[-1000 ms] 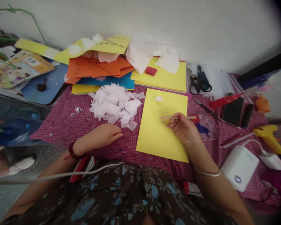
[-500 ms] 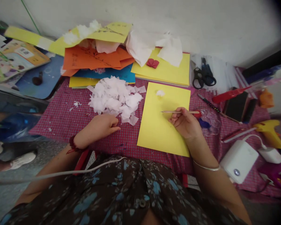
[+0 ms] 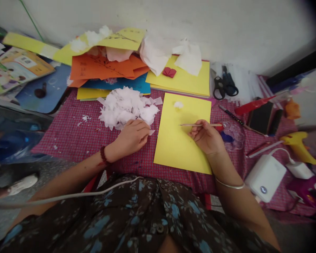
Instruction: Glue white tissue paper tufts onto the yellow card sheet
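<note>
My left hand (image 3: pixel 131 138) is at the near edge of a heap of white tissue paper pieces (image 3: pixel 121 107). Its fingers are closed at one small tissue piece (image 3: pixel 152 132) that sticks out past the fingertips. In my right hand (image 3: pixel 206 136) a thin pencil (image 3: pixel 188 125) lies level, its point toward the left. That hand is over a yellow sheet of paper (image 3: pixel 179 151). A small white tissue tuft (image 3: pixel 178 104) sits near the sheet's top edge.
Behind are orange cards (image 3: pixel 102 68), more yellow paper (image 3: pixel 179 84) and a red folded paper piece (image 3: pixel 169 72). To the right are scissors (image 3: pixel 219 88), a clear plastic palette (image 3: pixel 237 135), a yellow glue gun (image 3: pixel 297 142) and a white box (image 3: pixel 267 175). Another person's shoe (image 3: pixel 23 184) shows at left.
My left hand has moved right and slightly up, to the near right side of the tissue heap, fingers closing at a piece. My right hand stays over the sheet with the pencil.
</note>
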Demonstrator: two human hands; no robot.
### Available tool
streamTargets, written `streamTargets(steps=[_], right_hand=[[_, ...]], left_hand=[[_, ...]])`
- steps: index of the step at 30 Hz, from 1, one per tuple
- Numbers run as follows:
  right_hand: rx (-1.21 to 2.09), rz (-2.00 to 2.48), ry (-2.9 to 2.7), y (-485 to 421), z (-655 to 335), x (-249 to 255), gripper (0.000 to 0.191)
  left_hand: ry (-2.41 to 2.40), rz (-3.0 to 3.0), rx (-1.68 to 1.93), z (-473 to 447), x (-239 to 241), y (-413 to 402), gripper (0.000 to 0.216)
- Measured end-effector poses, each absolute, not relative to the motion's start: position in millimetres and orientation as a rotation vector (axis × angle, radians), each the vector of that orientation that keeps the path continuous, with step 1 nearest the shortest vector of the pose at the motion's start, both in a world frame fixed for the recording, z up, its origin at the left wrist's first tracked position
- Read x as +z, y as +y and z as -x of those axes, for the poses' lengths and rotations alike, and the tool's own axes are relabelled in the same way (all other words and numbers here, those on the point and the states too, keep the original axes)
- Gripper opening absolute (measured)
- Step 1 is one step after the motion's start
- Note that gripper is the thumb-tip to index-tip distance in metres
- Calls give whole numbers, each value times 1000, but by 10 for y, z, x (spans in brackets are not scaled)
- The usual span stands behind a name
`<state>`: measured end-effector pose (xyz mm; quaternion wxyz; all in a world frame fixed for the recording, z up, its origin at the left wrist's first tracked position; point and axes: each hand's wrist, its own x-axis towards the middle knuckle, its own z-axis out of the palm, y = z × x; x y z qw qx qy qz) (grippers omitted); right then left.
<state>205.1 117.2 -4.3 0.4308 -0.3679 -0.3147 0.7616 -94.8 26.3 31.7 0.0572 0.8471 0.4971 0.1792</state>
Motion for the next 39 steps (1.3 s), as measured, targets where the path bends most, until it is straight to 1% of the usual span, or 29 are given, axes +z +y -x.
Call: streamTargets(steps=[3, 5, 7, 12, 15, 16, 19, 21, 24, 27, 30, 33, 36, 39], right_hand=[[1914, 894, -807, 1171, -2056, -50, 22], [1919, 871, -841, 1168, -2062, -58, 25], [1921, 850, -873, 1161, -2070, -66, 27], [1930, 838, -912, 1136, -2071, -65, 28], [1917, 832, -945, 1120, -2055, -66, 28], [1913, 834, -960, 1115, -2049, -70, 28], [1910, 844, -998, 1093, -2037, -85, 29], [1910, 837, -1021, 1076, -2047, -76, 30], [1868, 840, -1058, 1064, -2098, 13, 29], [1704, 878, -1075, 1117, -2147, 191, 27], [1421, 953, -1087, 1273, -2121, 362, 24], [1214, 1059, -1156, 1491, -2000, 421, 26], [1132, 1121, -1256, 1675, -1847, 363, 33], [1102, 1143, -1303, 1761, -1738, 262, 34]], left_hand=[[1578, -2245, 877, 993, 440, 316, 8], [1613, -2019, 977, 1020, 546, 366, 6], [1641, -1868, 1003, 1028, 655, 451, 4], [1596, -1896, 1093, 865, 852, 861, 5], [1461, -1978, 1176, 626, 865, 1182, 1], [1417, -1994, 1182, 531, 850, 1286, 4], [1309, -2081, 1125, 249, 765, 1577, 6], [1221, -2203, 1024, 108, 685, 1753, 10], [1094, -2462, 739, 28, 556, 1982, 13], [1071, -2634, 487, 86, 444, 2137, 18], [1150, -2649, 436, 175, 362, 2207, 21], [1214, -2636, 439, 221, 310, 2215, 23], [1232, -2633, 412, 227, 273, 2195, 24], [1252, -2632, 381, 227, 250, 2171, 24]])
